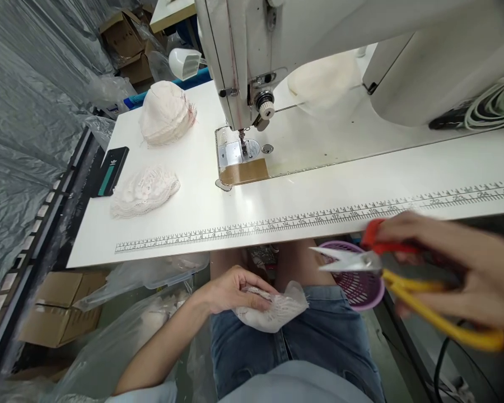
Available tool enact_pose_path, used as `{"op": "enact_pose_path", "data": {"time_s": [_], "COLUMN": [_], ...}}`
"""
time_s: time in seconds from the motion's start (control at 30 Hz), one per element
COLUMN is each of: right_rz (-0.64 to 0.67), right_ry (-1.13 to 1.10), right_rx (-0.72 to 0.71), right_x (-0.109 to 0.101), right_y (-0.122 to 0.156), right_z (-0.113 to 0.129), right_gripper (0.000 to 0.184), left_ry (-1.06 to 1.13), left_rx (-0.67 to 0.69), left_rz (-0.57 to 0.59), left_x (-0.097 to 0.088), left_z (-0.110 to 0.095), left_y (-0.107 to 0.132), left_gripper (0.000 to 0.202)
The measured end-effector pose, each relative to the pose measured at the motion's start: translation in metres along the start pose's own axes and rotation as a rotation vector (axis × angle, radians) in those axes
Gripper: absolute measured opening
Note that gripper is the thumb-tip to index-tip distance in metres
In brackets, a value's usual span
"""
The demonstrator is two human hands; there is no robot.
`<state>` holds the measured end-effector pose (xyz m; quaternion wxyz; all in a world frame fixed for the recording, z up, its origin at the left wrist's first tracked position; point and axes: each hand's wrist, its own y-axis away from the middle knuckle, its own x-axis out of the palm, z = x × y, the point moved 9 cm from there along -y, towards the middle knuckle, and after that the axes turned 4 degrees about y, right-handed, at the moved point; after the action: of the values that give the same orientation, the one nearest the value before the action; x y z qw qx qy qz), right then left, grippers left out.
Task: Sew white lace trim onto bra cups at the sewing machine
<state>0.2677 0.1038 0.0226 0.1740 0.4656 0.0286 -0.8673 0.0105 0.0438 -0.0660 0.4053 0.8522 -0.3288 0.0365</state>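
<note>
My left hand (229,288) gripped a white lace piece (277,312) on my lap (323,336); at three o'clock, my right hand (462,268), blurred and edge-cropped, clasped thread snips (357,261).

A white sewing machine (252,50) stands on the white counter (201,207), a printed ruler (277,221) along the front edge. Left of the needle lie a tall lace heap (167,113) and a flatter lace heap (145,190), a dark phone (110,170) beside it. A purple basket (357,285) sits below
</note>
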Motion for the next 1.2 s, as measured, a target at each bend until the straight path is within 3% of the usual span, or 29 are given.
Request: {"op": "enact_pose_path", "data": {"time_s": [0.07, 0.13, 0.33, 0.6, 0.9, 1.1, 1.2], "right_rz": [0.218, 0.343, 0.477, 0.569, 0.615, 0.560, 0.538], "right_ry": [-0.088, -0.104, -0.153, -0.268, -0.251, -0.234, -0.223], "right_rx": [-0.074, -0.095, -0.114, -0.132, -0.133, -0.186, -0.157], "right_x": [0.039, 0.066, 0.097, 0.102, 0.108, 0.103, 0.101], "right_y": [0.011, 0.017, 0.017, 0.017, 0.017, 0.013, 0.011], "right_z": [0.021, 0.030, 0.034, 0.046, 0.041, 0.045, 0.042], "right_gripper": [0.057, 0.058, 0.057, 0.049, 0.035, 0.014, 0.016], "left_ry": [-0.010, -0.016, -0.039, -0.052, -0.040, -0.054, -0.060], "left_rx": [0.000, 0.000, 0.027, 0.046, 0.060, 0.067, 0.070], "left_rz": [0.036, 0.054, 0.051, 0.022, 0.023, 0.015, 0.018], "left_x": [0.002, 0.004, 0.003, 0.003, 0.006, 0.004, 0.003], "left_z": [0.001, 0.002, 0.005, 0.005, 0.000, -0.001, 0.000], "left_y": [0.000, 0.001, 0.004, 0.002, 0.003, 0.001, 0.001], "left_gripper": [0.039, 0.038, 0.037, 0.038, 0.034, 0.029, 0.030]}}
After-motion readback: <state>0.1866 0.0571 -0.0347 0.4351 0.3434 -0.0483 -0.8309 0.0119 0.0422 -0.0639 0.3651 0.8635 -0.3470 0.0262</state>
